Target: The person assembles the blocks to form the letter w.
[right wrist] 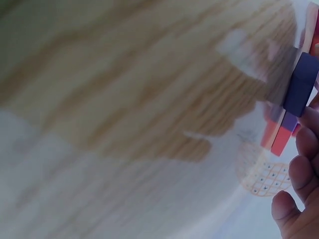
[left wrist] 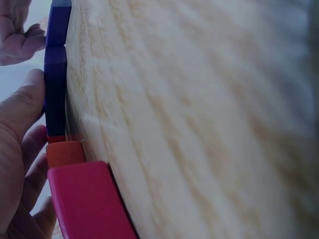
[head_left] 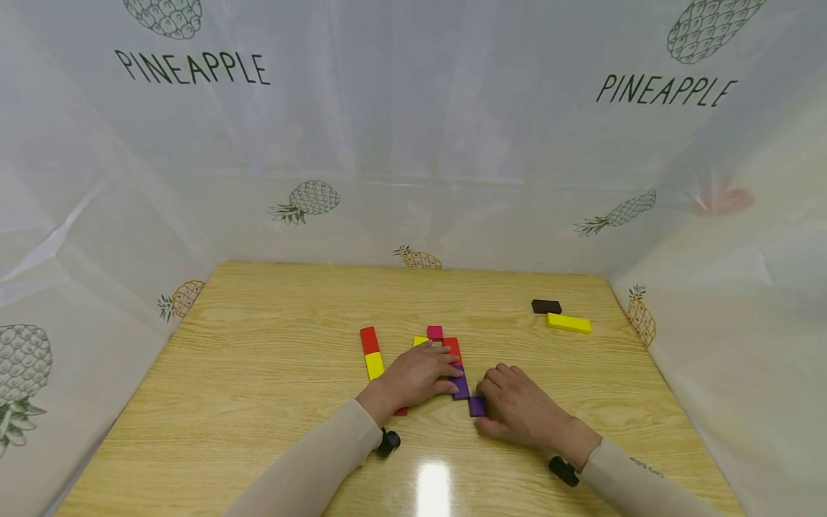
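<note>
My left hand lies over a group of coloured wooden blocks, its spread fingertips on a red block and a purple block set end to end. In the left wrist view its thumb touches the side of the purple block. With thumb and curled fingers, my right hand pinches a small purple block at the near corner of that row. The same small block shows dark in the right wrist view. A pink block adjoins the red one's far end. My left hand partly hides a yellow block.
Left of the hands runs a slanted row with a red block and a yellow block; another red piece peeks out below the left wrist. A black block and a long yellow block lie at the back right.
</note>
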A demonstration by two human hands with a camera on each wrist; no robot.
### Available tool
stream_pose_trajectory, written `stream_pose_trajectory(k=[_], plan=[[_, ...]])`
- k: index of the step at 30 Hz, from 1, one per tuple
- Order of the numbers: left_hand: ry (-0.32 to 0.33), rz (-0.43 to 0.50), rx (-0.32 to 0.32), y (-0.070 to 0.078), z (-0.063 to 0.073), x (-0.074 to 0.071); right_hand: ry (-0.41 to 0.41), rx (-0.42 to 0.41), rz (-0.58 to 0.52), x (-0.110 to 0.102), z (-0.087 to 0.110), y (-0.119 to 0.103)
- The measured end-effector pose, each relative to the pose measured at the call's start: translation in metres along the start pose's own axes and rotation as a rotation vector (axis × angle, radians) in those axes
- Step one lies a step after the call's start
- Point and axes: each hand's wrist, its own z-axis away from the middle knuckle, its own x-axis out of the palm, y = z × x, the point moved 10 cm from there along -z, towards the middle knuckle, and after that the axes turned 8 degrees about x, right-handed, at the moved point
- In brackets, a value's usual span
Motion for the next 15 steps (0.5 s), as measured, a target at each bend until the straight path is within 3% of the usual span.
stream_pose_trajectory(k=[8, 15], plan=[[-0.003, -0.006, 0.007, 0.002, 0.000, -0.002, 0.026, 0.033, -0.029, -0.006, -0.003, 0.007], [-0.022, 0.000, -0.007, 0.003, 0.000, -0.003, 0.051, 0.115, 0.003, -0.010, -0.004, 0.030]])
